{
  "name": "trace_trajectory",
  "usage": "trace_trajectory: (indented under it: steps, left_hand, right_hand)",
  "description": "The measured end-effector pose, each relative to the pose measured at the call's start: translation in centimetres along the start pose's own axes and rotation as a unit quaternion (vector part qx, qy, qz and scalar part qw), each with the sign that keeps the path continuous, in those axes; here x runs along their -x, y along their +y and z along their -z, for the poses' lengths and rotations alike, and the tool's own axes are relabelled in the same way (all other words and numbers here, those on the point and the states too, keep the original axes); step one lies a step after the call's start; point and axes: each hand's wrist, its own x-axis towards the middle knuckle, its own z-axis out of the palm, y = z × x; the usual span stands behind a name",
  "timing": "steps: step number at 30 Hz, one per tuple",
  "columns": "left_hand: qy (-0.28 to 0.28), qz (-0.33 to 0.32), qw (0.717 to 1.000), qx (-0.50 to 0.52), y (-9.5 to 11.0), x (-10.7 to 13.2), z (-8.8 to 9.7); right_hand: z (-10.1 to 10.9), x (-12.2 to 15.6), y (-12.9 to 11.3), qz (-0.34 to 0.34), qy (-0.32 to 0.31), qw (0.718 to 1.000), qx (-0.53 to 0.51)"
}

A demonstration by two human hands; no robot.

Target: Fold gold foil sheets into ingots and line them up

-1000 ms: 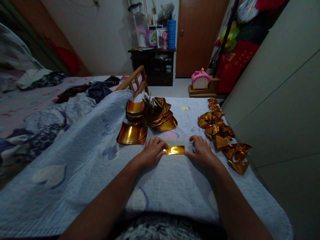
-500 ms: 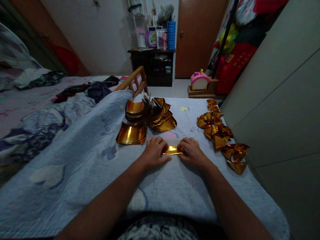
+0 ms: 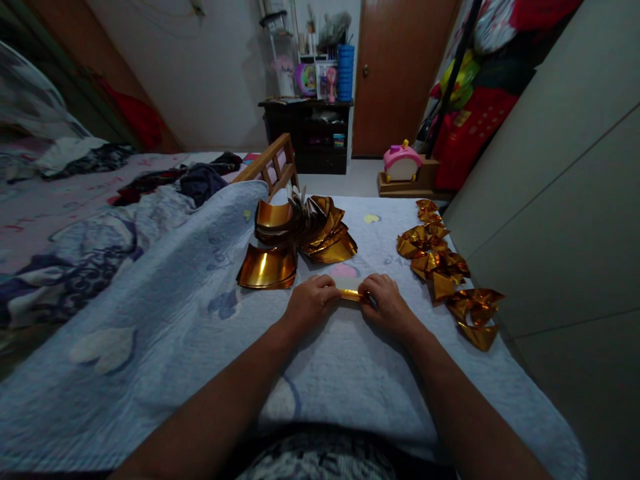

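Note:
Between my two hands, on the bed cover, lies a sheet of gold foil paper (image 3: 351, 294) with its near edge turned up into a narrow gold strip; a pale face shows behind it. My left hand (image 3: 313, 300) grips the left end, fingers curled. At the right end, my right hand (image 3: 384, 298) pinches the paper with bent fingers. Fanned stacks of gold foil sheets (image 3: 267, 267) lie ahead and to the left. Several folded gold foil pieces (image 3: 440, 267) sit in a row on the right, apart from my hands.
A pale blue quilt (image 3: 360, 387) with heart patterns covers the surface. To the left is a bed with crumpled clothes (image 3: 200, 183) and a wooden rail (image 3: 273, 160). A white cabinet (image 3: 565, 200) borders the right side. A pink toy (image 3: 403, 162) stands beyond the far edge.
The visible gold strip has become narrower, and my fingers have closed in on it at both ends. The whole view has shifted slightly. The stacks and folded pieces stay put.

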Motion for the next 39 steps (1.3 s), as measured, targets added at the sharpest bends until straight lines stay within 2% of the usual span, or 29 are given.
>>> trace_trajectory:
  steps: [4, 10, 15, 20, 26, 31, 39]
  left_hand:
    - [0.036, -0.030, 0.999, -0.002, -0.1, -0.2, 0.0]
    - [0.070, -0.025, 0.997, 0.022, 0.0, -0.3, -0.1]
    - [0.043, 0.007, 0.998, 0.041, 0.2, -0.3, -0.6]
    - [0.009, 0.003, 1.000, 0.024, 0.3, -0.4, -0.4]
    - [-0.002, -0.005, 1.000, -0.016, 0.3, -0.3, 0.2]
    - [-0.036, -0.032, 0.998, 0.037, 0.8, -0.3, 0.0]
    - [-0.049, -0.006, 0.995, 0.091, 0.9, 0.0, 0.1]
  right_hand:
    - [-0.2, 0.0, 0.0, -0.004, 0.015, 1.000, 0.007]
    - [0.1, 0.0, -0.6, 0.012, 0.035, 0.999, 0.023]
    - [0.0, 0.1, -0.9, 0.032, 0.012, 0.999, 0.021]
    - [-0.1, 0.3, -1.0, 0.047, -0.009, 0.999, 0.015]
    - [0.0, 0.3, -1.1, 0.048, -0.016, 0.999, -0.012]
    - [0.1, 0.2, -1.2, 0.042, -0.022, 0.998, -0.030]
    - [0.1, 0.2, -1.0, 0.042, -0.024, 0.998, -0.043]
